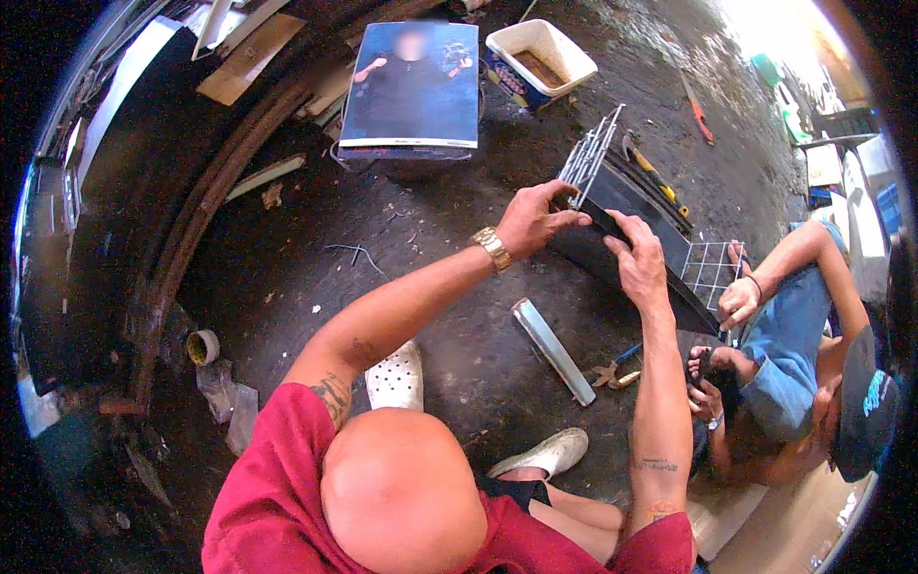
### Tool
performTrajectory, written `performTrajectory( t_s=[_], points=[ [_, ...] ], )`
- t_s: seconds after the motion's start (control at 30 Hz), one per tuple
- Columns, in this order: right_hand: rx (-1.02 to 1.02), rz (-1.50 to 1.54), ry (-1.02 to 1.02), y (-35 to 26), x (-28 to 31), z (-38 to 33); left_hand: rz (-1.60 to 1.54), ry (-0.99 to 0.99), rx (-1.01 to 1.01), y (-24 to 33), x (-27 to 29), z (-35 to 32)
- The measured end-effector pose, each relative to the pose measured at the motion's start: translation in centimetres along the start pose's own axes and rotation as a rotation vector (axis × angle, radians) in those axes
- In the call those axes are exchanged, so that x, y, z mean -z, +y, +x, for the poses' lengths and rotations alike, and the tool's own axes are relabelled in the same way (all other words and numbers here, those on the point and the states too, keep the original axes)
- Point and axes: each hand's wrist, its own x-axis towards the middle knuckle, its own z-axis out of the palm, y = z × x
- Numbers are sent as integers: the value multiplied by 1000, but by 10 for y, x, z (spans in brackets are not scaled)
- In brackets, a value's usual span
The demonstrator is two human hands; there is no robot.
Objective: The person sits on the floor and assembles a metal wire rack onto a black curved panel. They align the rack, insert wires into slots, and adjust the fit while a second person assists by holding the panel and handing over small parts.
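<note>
A long black panel (655, 196) with raised edges lies slanted in front of me. One upright white wire grid (591, 153) stands at its far left end, another wire grid (715, 268) at its right end. My left hand (537, 222) is closed on the panel's far left corner, beside the foot of the first grid, thumb along the edge. Farther right along that edge, my right hand (639, 256) grips with fingers over the rim and thumb on the near side. A co-worker's hand (739, 304) touches the panel's right end.
A co-worker in jeans (784, 354) sits close at right. On the dark floor are a metal bar (553, 352), a yellow-and-black-handled tool (660, 182), an orange-handled tool (703, 124) and a tape roll (203, 346). Farther off stand a white tub (545, 62) and a picture board (411, 110).
</note>
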Motion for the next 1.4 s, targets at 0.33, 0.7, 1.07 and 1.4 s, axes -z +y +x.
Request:
performTrajectory(
  t_s=[0.33,0.7,1.07,1.4],
  points=[
    [-30,8,-1,2,-4,-1,-171,164,-17,-19,-16,-21],
    [17,-9,26,3,-4,-4,-181,168,-27,-18,-16,-17],
    [40,9,29,0,-2,-3,-159,163,-59,-12,-11,-17],
    [31,-102,65,12,-7,-7,-168,30,57,-19,-8,-13]
  ],
)
